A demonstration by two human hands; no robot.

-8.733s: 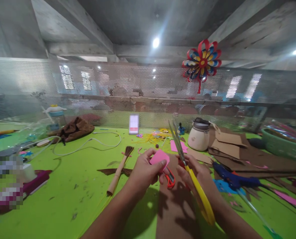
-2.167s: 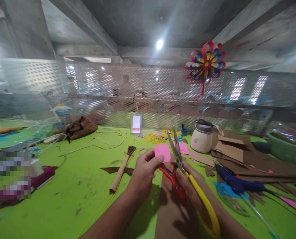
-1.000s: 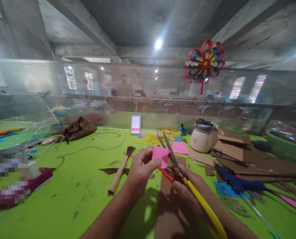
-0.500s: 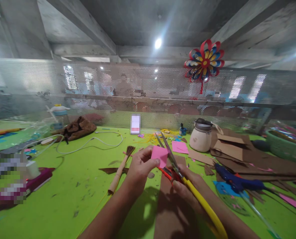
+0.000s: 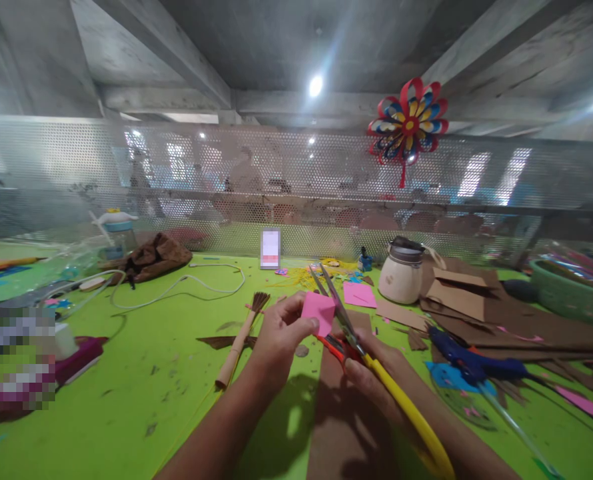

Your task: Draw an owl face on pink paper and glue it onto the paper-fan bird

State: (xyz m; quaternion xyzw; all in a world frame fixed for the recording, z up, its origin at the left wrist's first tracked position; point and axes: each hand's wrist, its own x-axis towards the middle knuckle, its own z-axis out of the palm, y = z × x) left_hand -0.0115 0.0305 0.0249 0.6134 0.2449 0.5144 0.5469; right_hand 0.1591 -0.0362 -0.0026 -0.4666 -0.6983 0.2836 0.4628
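Observation:
Between the thumb and fingers of my left hand (image 5: pixel 281 333) is a small square piece of pink paper (image 5: pixel 318 312). My right hand (image 5: pixel 371 367) grips a pair of scissors (image 5: pixel 345 320) with yellow and red handles. The blades are parted and point up and away, lying at the right edge of the pink paper. Whether they touch it I cannot tell. Below both hands a strip of brown card (image 5: pixel 336 413) lies on the green table. A second pink sheet (image 5: pixel 359 295) rests just beyond the scissors.
Left of my hands lies a rolled-paper stick with a bristly end (image 5: pixel 239 340). A blue glue gun (image 5: pixel 476 357), brown cardboard (image 5: pixel 506 320), a cream jar (image 5: pixel 400 273) and a green basket (image 5: pixel 571 293) are on the right. A phone (image 5: pixel 270 249) stands at the back; a white cable (image 5: pixel 191 293) curls leftward.
My hands, the pink paper and the scissors hold nearly the same position. The whole view has shifted very slightly.

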